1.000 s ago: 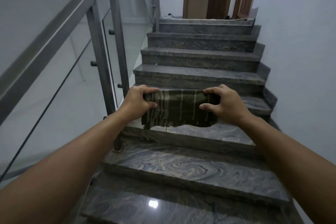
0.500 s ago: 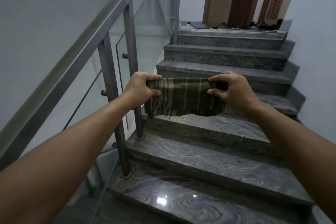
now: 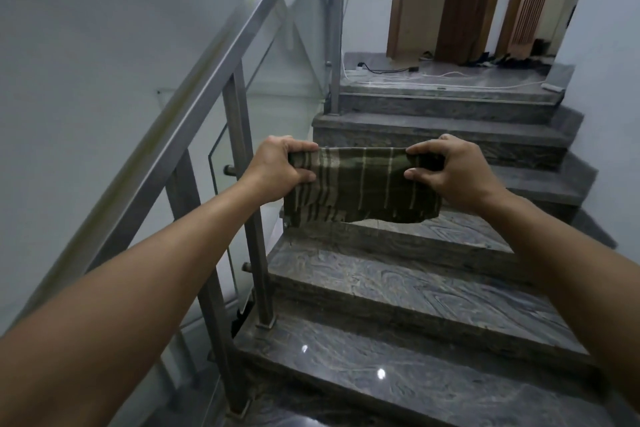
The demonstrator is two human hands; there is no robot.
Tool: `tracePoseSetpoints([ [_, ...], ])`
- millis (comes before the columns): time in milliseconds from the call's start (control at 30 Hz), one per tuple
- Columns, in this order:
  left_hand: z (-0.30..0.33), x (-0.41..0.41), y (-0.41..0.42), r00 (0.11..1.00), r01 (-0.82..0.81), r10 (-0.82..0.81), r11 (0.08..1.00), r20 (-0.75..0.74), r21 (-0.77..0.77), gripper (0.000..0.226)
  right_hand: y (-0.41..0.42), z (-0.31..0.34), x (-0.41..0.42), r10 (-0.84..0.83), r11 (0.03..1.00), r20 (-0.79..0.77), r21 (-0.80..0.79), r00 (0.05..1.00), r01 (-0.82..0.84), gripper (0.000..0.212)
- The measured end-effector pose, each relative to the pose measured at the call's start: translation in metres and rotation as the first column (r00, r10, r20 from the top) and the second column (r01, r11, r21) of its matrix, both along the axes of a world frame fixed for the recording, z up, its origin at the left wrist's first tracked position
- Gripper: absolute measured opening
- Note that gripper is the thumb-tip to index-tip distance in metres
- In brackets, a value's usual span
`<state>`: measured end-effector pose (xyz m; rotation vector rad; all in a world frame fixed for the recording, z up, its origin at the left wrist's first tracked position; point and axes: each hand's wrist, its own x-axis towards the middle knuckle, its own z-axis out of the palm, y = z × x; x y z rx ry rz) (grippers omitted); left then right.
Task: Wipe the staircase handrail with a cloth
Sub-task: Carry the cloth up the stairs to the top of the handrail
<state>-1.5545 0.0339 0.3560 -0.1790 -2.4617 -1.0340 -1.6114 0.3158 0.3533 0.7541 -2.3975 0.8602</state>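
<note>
A dark green cloth (image 3: 363,187) with pale stripes hangs stretched between both hands in front of me, above the stairs. My left hand (image 3: 280,166) grips its left top corner and my right hand (image 3: 446,170) pinches its right top corner. The brushed-steel handrail (image 3: 214,73) slopes up from lower left to upper middle, to the left of the cloth. The cloth and the rail are apart.
Steel posts (image 3: 249,198) and glass panels (image 3: 225,156) carry the rail on the left. Grey marble steps (image 3: 415,288) climb to a landing (image 3: 450,80) with cables, shoes and wooden doors. White walls close both sides.
The view has moved up the stairs and closer to the landing. Both hands keep the cloth stretched and have risen slightly; the handrail now sits nearer the middle of the view.
</note>
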Motion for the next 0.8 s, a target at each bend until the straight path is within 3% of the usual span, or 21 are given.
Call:
tracePoseSetpoints([
  [433,0.131,-0.14,0.021,0.994,-0.109,0.107,0.993,-0.032,-0.05,0.051,0.007,0.132,-0.165,0.081,0.997,-0.002,-0.013,0.997,-0.081,0.041],
  [800,0.24,-0.251,-0.035,0.98,-0.178,0.171,0.982,-0.101,-0.065,0.053,-0.055,0.237,-0.297,0.148,0.989,-0.063,-0.011,0.987,-0.149,0.041],
])
